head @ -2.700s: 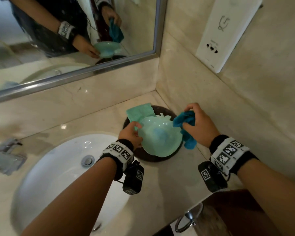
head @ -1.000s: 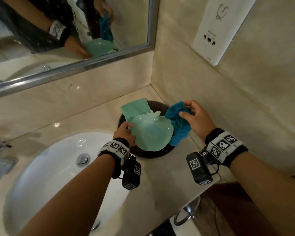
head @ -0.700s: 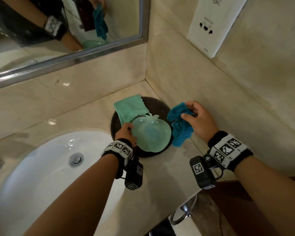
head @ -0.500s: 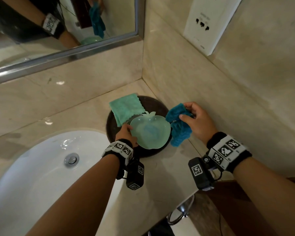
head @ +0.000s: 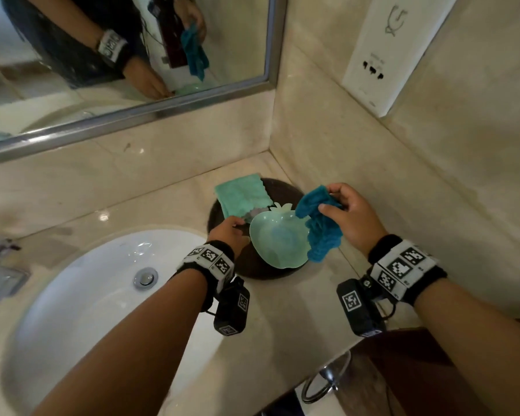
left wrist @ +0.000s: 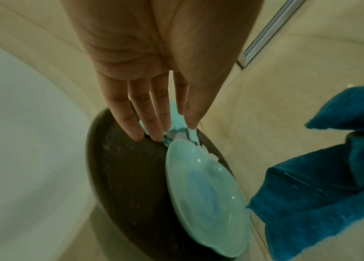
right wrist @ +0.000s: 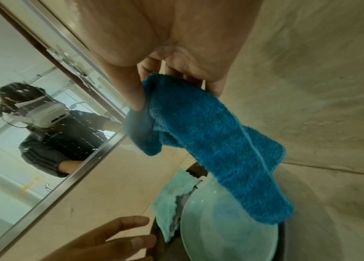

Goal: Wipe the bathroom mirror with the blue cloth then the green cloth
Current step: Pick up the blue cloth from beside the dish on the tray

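Note:
My right hand [head: 327,199] pinches the blue cloth [head: 320,226] between thumb and fingers; it hangs crumpled over the right rim of a pale green apple-shaped dish [head: 278,240]. The right wrist view shows the blue cloth [right wrist: 210,141] dangling above the dish [right wrist: 221,233]. The folded green cloth [head: 240,196] lies on a dark round tray [head: 246,265], its near edge tucked under the dish. My left hand [head: 233,225] reaches over the tray with straight fingers [left wrist: 152,123] touching the green cloth's [left wrist: 176,118] near edge. The mirror [head: 237,40] hangs above the counter at upper left.
A white sink basin [head: 81,301] with a drain [head: 145,277] fills the lower left, and a blurred faucet [head: 0,265] stands at the far left. A white wall panel [head: 394,49] is mounted on the right wall. A metal ring [head: 324,382] hangs below the counter's front edge.
My left hand has left the dish's rim and moved forward to the green cloth's near edge. My right hand has lifted the blue cloth slightly higher beside the dish.

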The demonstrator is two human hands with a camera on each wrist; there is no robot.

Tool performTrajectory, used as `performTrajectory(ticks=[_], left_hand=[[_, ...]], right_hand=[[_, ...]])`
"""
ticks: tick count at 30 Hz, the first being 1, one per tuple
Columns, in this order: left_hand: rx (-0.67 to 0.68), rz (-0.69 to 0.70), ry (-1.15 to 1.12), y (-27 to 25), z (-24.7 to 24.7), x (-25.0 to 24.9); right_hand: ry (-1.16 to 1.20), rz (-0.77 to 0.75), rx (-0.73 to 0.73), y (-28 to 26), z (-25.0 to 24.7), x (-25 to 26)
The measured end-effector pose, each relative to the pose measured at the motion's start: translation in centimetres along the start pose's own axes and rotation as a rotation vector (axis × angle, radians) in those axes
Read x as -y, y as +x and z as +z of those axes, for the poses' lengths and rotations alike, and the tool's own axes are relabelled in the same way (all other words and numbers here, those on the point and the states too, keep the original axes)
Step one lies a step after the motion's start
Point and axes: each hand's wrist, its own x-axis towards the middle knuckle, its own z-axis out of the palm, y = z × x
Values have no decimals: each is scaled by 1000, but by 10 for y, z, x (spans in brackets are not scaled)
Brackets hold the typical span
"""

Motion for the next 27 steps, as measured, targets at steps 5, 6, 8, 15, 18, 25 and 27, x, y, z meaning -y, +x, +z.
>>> performTrajectory(ticks=[5, 6, 8, 15, 18, 25, 27], left_hand=[[-46, 196, -109, -28, -47, -27], [-66, 240, -149, -34, -58, -33], [-95, 325, -209, -47, -81, -45], [-136, 465, -299, -105, -141, -51], [-155, 498, -301, -134, -160, -42], [-452, 421, -181, -175, -192, -12], [-521, 400, -239, -189, -204, -4]], right_hand=[[69, -52, -5, 0, 14, 40], [81, -68, 7, 0, 18, 49], [76, -113, 49, -1, 31, 67], [115, -179, 182, -13, 90, 111], [92, -245, 262, -22, 115, 133], [133, -373, 504, -40, 170, 165], [122, -393, 575, -46, 182, 169]])
